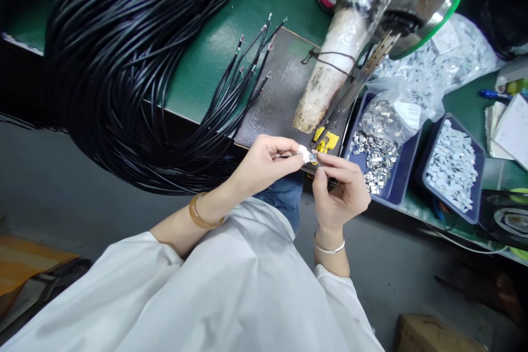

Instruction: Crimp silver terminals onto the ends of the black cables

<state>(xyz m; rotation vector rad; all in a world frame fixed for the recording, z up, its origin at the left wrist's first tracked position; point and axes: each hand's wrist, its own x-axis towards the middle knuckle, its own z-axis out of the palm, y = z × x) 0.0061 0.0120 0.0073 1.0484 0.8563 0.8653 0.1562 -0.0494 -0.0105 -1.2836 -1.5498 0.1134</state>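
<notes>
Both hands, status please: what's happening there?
Left hand pinching a small piece, too tiny to identify. Right hand at the same piece. Wrapped tube just beyond; nothing visibly blocking.

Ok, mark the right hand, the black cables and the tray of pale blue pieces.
Right hand (341, 202): head view, middle of the hand.
Black cables (119, 69): head view, the thick bundle.
Tray of pale blue pieces (479, 171): head view, right wall.

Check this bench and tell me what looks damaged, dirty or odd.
The white tube above the dark mat stands out: its lower end is stained brown, and a dark cord tied around it looks makeshift. The left hand also has a white wrap at a fingertip.
</notes>
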